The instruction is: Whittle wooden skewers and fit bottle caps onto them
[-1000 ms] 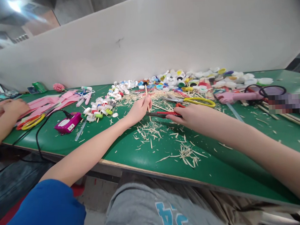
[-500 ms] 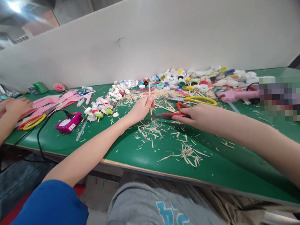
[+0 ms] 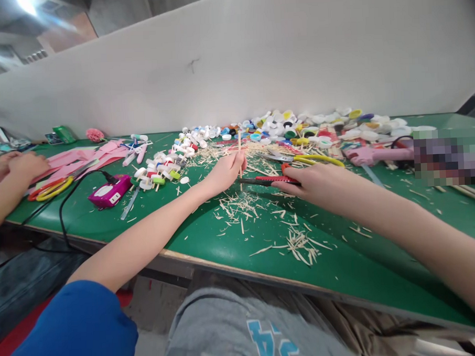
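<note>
An upright thin wooden stick is pinched in my left hand above the green table. My right hand grips a red and black cutting tool, its dark tip against the lower part of the stick. Just behind my right hand lie yellow-handled scissors. Pale wood shavings are scattered below and around both hands, with another small heap nearer the table's front edge.
Bottle caps are piled along the white partition. Left of my hands are caps on sticks, a magenta box with a black cable, and pink paper. Another person's hands rest at far left. A pink glue gun-like tool lies right.
The tool in my right hand looks more closed, with its tip now touching the stick. My left hand still holds the stick upright. The view has shifted slightly.
</note>
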Motion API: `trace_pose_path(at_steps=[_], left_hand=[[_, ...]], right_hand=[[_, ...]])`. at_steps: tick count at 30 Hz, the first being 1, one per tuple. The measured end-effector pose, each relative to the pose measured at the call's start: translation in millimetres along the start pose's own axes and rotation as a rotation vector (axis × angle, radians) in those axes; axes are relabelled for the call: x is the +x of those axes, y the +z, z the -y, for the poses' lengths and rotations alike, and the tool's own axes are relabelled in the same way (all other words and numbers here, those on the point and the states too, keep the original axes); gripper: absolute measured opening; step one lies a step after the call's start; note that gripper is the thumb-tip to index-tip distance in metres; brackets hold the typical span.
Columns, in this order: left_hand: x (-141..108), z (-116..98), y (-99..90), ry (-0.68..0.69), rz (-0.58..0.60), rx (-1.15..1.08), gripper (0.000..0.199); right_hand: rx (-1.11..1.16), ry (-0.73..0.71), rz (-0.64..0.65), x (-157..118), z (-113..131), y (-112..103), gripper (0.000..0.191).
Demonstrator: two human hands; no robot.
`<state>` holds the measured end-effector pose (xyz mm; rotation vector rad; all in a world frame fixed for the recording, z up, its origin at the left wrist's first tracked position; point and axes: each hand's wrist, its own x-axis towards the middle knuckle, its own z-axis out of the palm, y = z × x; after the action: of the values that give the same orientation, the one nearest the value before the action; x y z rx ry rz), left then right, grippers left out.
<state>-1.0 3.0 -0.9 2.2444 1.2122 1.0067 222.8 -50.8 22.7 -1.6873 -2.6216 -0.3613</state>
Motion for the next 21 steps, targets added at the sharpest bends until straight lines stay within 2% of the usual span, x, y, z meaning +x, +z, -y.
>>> trace_pose_path(at_steps=[5,11,16,21], left_hand=[[-1,1,0.0,-0.018,-0.015,-0.017,0.053],[-1,-5,-0.1,0.007,0.007,-0.041,0.052],[-3,-12,-0.2,-0.005,0.026,-0.047,0.051],[-2,-11,-0.3,-0.021,0.029,-0.068,0.051]], right_hand=[[-0.005,-0.02,0.032,6,6,0,0.055],[0.063,-0.074,0.056,9,-2,1,0.06],[0.146,-0.027,0.163,9,-5,-2,0.058],[0.184,0.004,0.194,8,-6,-3,0.061]])
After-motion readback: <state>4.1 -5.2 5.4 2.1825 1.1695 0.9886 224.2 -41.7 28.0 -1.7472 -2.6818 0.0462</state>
